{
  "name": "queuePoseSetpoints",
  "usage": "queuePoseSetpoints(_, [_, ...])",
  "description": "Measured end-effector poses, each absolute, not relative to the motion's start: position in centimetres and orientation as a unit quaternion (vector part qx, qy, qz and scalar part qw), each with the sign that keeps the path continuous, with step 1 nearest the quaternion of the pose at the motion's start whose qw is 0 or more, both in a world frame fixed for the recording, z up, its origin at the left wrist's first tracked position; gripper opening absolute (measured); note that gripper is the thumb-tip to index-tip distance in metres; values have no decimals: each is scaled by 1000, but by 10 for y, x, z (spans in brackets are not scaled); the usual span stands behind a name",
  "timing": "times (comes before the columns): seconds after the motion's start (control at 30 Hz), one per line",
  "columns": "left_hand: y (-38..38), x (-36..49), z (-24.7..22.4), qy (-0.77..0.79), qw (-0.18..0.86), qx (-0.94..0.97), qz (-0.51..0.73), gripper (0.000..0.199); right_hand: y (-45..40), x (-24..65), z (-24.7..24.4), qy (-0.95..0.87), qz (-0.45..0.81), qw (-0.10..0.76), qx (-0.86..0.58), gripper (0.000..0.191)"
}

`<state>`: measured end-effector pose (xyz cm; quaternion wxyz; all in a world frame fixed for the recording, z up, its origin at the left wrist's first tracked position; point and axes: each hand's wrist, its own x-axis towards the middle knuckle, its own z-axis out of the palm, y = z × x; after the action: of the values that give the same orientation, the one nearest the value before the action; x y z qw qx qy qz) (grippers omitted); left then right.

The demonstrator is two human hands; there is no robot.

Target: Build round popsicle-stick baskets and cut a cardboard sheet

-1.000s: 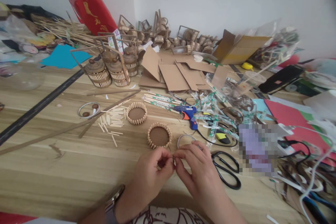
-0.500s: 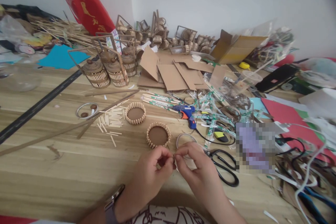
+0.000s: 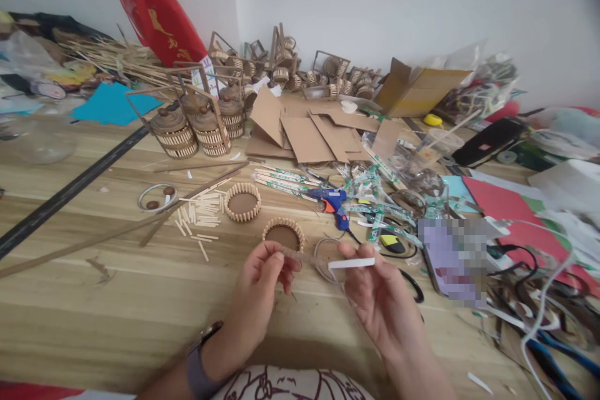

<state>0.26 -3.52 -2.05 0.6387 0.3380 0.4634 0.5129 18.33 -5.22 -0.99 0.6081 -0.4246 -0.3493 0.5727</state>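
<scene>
My right hand has drawn away from my left hand, pinching the brown strip near the front ring — can't tell if my right grips the white strip — with back ring walled too, loose sticks unused.

My left hand pinches a matt brown strip that looks like paper. Beside my right hand is a smooth white strip, papery and flat. The tabletop shows pale wood grain under a soft sheen. Two round baskets have walls of pale wooden sticks and smooth, matt brown bases. The glue gun is blue and orange plastic. Behind it lie matt brown cardboard pieces and crinkled, shiny clear plastic wrappers. The red bag looks like soft cloth.
</scene>
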Motion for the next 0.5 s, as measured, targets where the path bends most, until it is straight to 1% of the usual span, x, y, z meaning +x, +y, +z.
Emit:
queuePoseSetpoints(0.07, [-35, 2, -21, 455, 643, 330, 520, 23, -50, 191, -10, -319, 595, 616, -406, 18])
queuePoseSetpoints(0.13, [-35, 2, -21, 448, 640, 325, 533, 23, -47, 197, -13, -314, 558, 652, -406, 15])
queuePoseSetpoints(0.2, [-36, 1, -20, 445, 633, 320, 546, 24, -47, 201, -17, -342, 471, 691, -429, 14])
queuePoseSetpoints(0.23, [-36, 1, -19, 445, 630, 318, 551, 24, -47, 202, -19, -375, 410, 697, -453, 14])
queuePoseSetpoints(0.27, [-36, 1, -18, 446, 627, 316, 555, 24, -47, 204, -21, -424, 337, 685, -488, 14])
queuePoseSetpoints(0.3, [-36, 1, -17, 446, 625, 314, 558, 24, -48, 207, -23, -481, 255, 652, -528, 14])
queuePoseSetpoints(0.4, [-36, 0, -14, 445, 617, 312, 570, 23, -48, 221, -29, -636, 16, 481, -603, 9])
queuePoseSetpoints(0.43, [-36, -1, -13, 444, 613, 309, 575, 23, -47, 228, -31, -671, -39, 434, -600, 7])
queuePoseSetpoints(0.5, [-36, -4, -10, 444, 605, 304, 587, 22, -46, 244, -34, -719, -112, 379, -572, 6])
